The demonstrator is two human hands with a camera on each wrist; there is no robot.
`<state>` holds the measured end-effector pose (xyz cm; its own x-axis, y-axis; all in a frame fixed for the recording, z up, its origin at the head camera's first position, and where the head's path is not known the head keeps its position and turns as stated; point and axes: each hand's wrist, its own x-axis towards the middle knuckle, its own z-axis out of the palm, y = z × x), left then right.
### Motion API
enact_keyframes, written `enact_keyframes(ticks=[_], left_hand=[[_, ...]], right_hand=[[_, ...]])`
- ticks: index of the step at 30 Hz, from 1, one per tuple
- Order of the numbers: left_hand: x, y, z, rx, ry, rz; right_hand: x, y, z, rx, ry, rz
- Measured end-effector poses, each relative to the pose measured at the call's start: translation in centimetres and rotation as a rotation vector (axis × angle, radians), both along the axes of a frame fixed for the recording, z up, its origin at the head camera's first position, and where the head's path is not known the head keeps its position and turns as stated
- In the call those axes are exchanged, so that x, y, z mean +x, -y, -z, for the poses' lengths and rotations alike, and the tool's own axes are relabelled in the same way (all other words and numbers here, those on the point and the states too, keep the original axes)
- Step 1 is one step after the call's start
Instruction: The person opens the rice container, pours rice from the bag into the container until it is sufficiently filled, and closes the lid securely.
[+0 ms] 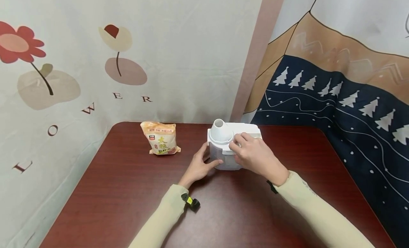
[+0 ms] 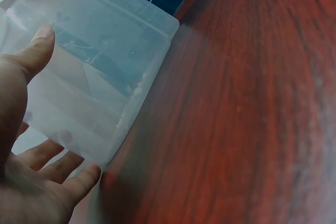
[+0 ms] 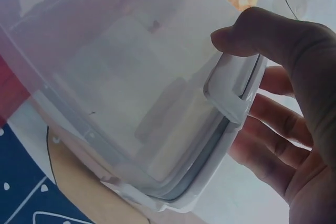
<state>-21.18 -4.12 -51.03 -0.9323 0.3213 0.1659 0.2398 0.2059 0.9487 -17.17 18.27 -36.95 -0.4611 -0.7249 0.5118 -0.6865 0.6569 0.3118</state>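
Observation:
A translucent plastic storage box [image 1: 228, 164] with a white lid [image 1: 247, 127] stands upright on the table. On the lid's left part is a white cone-shaped piece [image 1: 220, 134] with a round opening at its top. My left hand [image 1: 198, 165] holds the box at its left side, thumb across the front wall and the other fingers round the side. With the right hand [image 1: 254, 152] I grip the lid's front edge; in the right wrist view the thumb lies at the side latch [image 3: 226, 85] and the fingers reach over the lid. The box's inside looks mostly see-through.
A plump cream and orange food bag [image 1: 162, 140] with printed lettering stands left of the box, near the back edge. The dark red-brown table [image 1: 127, 198] meets a hanging patterned cloth [image 1: 191, 63] behind it. A dark cloth with white trees [image 1: 306, 102] hangs on the right.

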Motion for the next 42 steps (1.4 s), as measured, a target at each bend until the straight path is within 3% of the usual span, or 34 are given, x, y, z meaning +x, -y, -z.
enact_keyframes(ticks=[15, 23, 42], left_hand=[[0.1, -0.4, -0.1, 0.035, 0.01, -0.03], [1.9, -0.3, -3.0, 0.052, -0.005, -0.032], [1.7, -0.4, -2.9, 0.046, -0.006, -0.025]], right_hand=[[0.8, 1.0, 0.1, 0.194, -0.132, 0.059], [1.0, 1.2, 0.3, 0.229, -0.136, 0.087], [1.2, 1.3, 0.1, 0.241, -0.14, 0.08]])
